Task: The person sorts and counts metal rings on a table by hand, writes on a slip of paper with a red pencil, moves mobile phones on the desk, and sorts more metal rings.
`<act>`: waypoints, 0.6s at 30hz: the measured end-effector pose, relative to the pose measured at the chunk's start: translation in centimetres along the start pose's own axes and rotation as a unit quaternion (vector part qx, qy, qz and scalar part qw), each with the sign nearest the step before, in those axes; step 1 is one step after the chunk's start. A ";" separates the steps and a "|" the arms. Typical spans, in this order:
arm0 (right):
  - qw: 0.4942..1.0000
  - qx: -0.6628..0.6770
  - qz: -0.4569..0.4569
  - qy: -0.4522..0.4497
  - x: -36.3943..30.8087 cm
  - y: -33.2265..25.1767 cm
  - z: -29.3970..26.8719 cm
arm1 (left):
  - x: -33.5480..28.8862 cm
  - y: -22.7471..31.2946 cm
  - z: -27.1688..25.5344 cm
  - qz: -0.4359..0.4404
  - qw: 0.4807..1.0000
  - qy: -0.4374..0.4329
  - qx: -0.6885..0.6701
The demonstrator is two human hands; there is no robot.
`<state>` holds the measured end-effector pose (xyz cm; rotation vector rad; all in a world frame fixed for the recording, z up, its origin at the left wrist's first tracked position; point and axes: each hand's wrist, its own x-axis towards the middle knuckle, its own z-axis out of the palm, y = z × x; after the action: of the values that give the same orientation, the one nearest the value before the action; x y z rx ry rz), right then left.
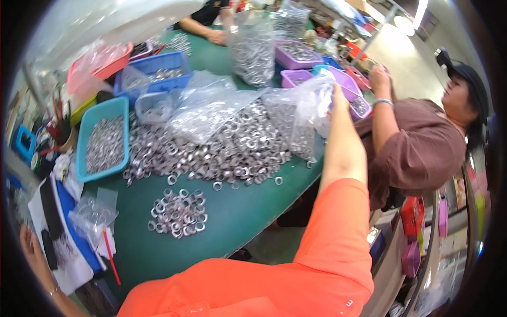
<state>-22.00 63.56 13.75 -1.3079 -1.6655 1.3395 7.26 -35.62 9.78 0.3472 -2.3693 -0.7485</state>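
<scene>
My right arm reaches far across the table, and my right hand [338, 100] is closed on the gathered top of a clear plastic bag [316, 103]. Small metal rings fill the bag's lower part, which rests at the table's right edge. At the far left, my left hand [33, 247] lies with its fingers stretched out beside a white sheet of paper [74, 272], holding nothing that I can see. Between the hands is a big heap of metal rings [232, 153], with a smaller pile of rings [178, 212] nearer me on the green table [232, 211].
A turquoise tray [81, 158] and a blue basket [182, 66] hold small metal parts. Purple baskets [288, 63] and a tall bag of rings [253, 58] stand farther back. A person in brown [417, 142] is close on the right; another person's hand [215, 37] rests at the far edge. A red pen [111, 256] lies left.
</scene>
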 end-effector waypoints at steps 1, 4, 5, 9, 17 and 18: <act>0.988 0.019 0.001 -0.150 -7.3 0.9 2.6 | -1.8 2.1 -2.8 -0.020 0.999 0.014 0.032; 0.969 0.035 -0.064 -0.237 -6.5 2.2 2.7 | -2.6 4.3 -1.2 -0.054 0.997 0.032 0.049; 0.956 0.025 -0.048 -0.287 -5.5 2.5 1.8 | -2.3 4.9 -0.2 -0.054 0.996 0.044 0.058; 0.855 0.012 0.031 -0.518 -4.7 1.0 3.6 | -0.3 10.1 1.9 -0.014 0.995 0.060 0.077; 0.721 -0.540 -0.431 -0.054 -20.9 9.4 12.2 | 2.7 10.0 4.2 -0.033 0.977 -0.016 0.209; 0.723 -0.541 -0.427 -0.052 -20.1 9.9 12.3 | 3.5 10.2 5.2 -0.029 0.977 -0.018 0.208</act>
<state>-23.73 40.47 2.93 -0.6676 -2.7680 -0.2374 0.69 -26.64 14.10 0.5829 -2.5504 -0.2762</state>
